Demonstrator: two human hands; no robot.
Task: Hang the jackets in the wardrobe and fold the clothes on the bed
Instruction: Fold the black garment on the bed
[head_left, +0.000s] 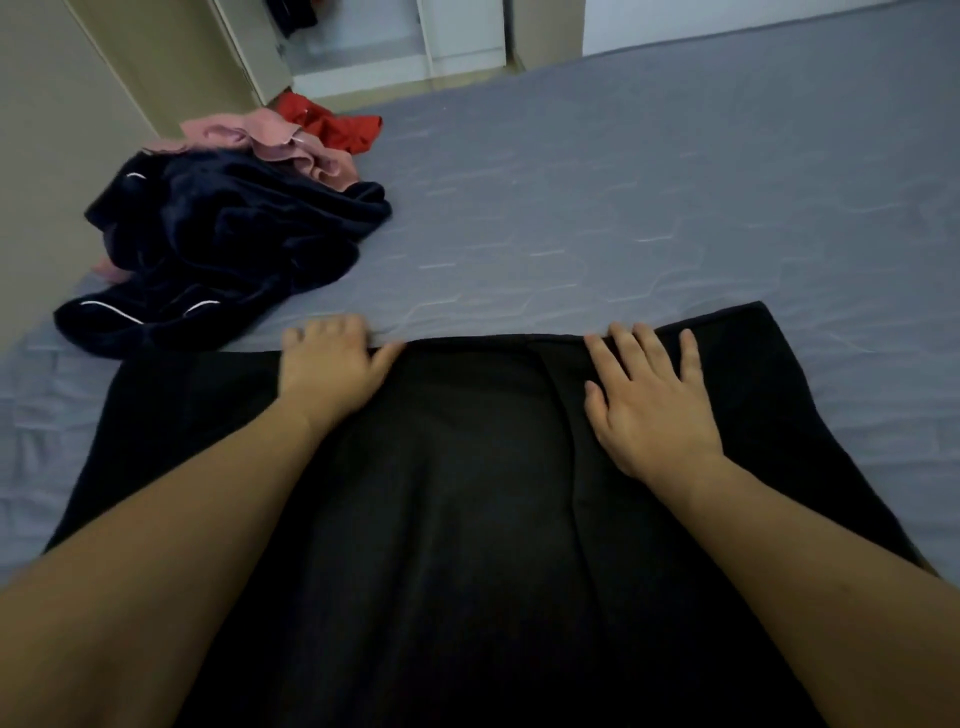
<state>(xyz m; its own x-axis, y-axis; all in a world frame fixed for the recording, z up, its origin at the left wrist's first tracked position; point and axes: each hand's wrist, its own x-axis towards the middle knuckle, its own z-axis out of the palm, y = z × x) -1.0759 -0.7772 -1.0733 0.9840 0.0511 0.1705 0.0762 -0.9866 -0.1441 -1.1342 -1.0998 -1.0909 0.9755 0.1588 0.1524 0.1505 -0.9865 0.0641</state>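
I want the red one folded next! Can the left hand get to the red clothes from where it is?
Probably not without leaning in. The left hand lies flat on the black garment, while the red clothes lie far up the bed, beyond the navy pile and pink clothes.

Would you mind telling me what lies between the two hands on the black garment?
In the head view, only the black garment itself, with a lengthwise fold edge, lies between the left hand and right hand.
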